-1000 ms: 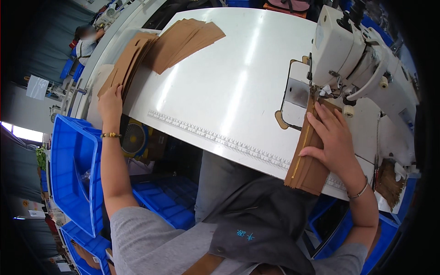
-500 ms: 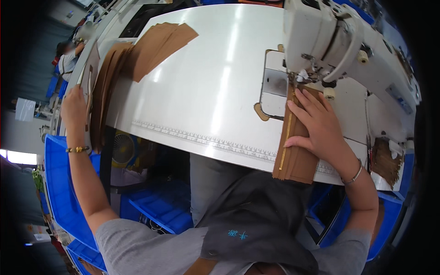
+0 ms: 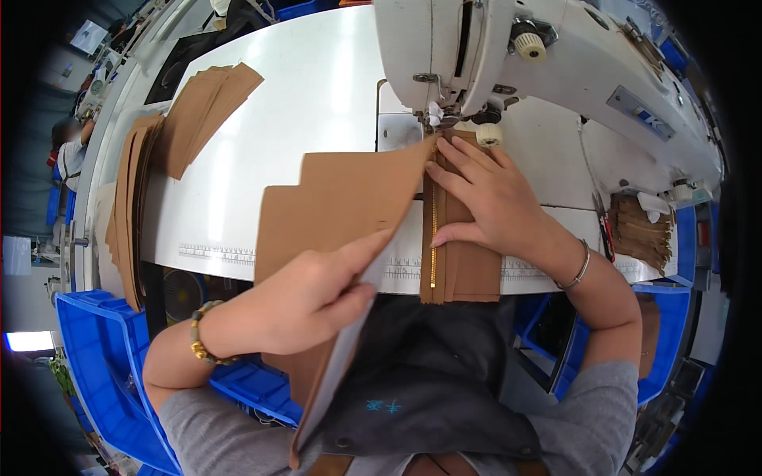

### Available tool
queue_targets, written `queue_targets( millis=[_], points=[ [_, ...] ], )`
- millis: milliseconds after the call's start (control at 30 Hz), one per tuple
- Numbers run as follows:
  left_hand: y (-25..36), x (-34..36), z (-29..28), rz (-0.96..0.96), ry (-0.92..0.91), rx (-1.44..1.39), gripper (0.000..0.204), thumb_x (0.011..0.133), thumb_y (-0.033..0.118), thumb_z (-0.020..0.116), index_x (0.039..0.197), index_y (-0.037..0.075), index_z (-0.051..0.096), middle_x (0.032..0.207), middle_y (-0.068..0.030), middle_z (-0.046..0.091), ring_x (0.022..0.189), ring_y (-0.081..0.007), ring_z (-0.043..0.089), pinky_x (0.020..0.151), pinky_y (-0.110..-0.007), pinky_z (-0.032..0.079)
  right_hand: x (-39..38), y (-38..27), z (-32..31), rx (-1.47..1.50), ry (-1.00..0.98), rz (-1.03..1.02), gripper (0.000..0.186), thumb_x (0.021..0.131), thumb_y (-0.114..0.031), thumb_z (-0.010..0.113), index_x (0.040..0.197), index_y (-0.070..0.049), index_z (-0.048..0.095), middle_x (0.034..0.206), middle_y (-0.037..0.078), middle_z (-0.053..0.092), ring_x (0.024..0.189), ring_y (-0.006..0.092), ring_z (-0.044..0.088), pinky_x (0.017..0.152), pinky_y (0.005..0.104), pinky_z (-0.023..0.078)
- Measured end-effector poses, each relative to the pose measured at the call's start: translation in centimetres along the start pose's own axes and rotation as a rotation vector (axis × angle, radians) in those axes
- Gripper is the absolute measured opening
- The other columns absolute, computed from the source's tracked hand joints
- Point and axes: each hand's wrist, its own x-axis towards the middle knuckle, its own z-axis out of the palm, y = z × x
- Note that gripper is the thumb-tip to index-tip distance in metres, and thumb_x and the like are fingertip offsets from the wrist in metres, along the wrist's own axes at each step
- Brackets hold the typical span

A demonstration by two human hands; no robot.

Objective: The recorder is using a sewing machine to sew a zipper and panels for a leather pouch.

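Note:
My left hand (image 3: 317,297) pinches the edge of a large brown leather-like panel (image 3: 317,206), whose pale underside shows along the near fold. The panel's far tip reaches the presser foot (image 3: 436,119) of a white sewing machine (image 3: 432,55). My right hand (image 3: 492,202) lies flat with fingers spread on a brown strip piece (image 3: 476,274), just right of the gold zipper (image 3: 434,254) running along it. The far end of the strip is under the machine head. Whether the panel touches the zipper's edge, I cannot tell.
Fanned brown panels (image 3: 206,103) lie at the table's far left, with more panels (image 3: 131,198) draped over its left edge. A bundle of small brown pieces (image 3: 639,230) sits at the right. Blue bins (image 3: 103,349) stand below the table. A ruler strip (image 3: 214,252) follows the front edge.
My left hand has come from the stack at the left edge to the machine, bringing a brown panel. My right hand still rests on the zipper piece. The whole view has shifted right.

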Motion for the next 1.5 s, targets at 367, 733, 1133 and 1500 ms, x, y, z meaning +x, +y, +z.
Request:
queue_targets(
  millis=[367, 733, 1133, 1500],
  points=[
    [-5.5, 8.5, 3.0, 0.543, 0.531, 0.765, 0.060, 0.105, 0.025, 0.061, 0.159, 0.003, 0.044, 0.144, -0.0177, 0.061, 0.141, -0.0361, 0.054, 0.117, -0.052, 0.042, -0.7, 1.0, 1.5, 0.017, 0.096, -0.096, 0.062, 0.076, -0.035, 0.084, 0.129, -0.006, 0.069, 0.132, 0.016, 0.067, 0.127, 0.0394, 0.060, 0.117, 0.0595, 0.038],
    [-5.2, 10.3, 5.6, 0.314, 0.521, 0.470, 0.055, 0.107, 0.020, 0.056, 0.158, 0.004, 0.043, 0.160, -0.0190, 0.049, 0.151, -0.0393, 0.044, 0.123, -0.056, 0.033, -0.7, 0.6, 0.2, 0.144, -0.013, -0.003, 0.075, 0.078, -0.057, 0.082, 0.132, -0.007, 0.068, 0.134, 0.013, 0.069, 0.127, 0.0308, 0.064, 0.114, 0.0536, 0.041],
    [-6.1, 11.6, 4.2, 0.384, 0.618, 0.804, 0.059, 0.102, 0.022, 0.065, 0.156, 0.005, 0.048, 0.152, -0.0148, 0.058, 0.141, -0.0336, 0.055, 0.116, -0.053, 0.044, -0.9, 1.4, 0.6, 0.042, 0.014, -0.078, 0.072, 0.075, -0.039, 0.083, 0.137, -0.007, 0.065, 0.134, 0.015, 0.067, 0.127, 0.0358, 0.060, 0.116, 0.0563, 0.038],
    [-6.0, 12.1, 3.6, 0.393, 0.608, 0.782, 0.056, 0.100, 0.020, 0.065, 0.151, 0.001, 0.052, 0.151, -0.0177, 0.058, 0.138, -0.0374, 0.054, 0.116, -0.051, 0.044, -0.7, 1.2, 0.1, 0.015, -0.045, -0.063, 0.070, 0.075, -0.039, 0.083, 0.134, -0.007, 0.067, 0.135, 0.016, 0.066, 0.127, 0.0357, 0.060, 0.117, 0.0585, 0.037]
  ],
)
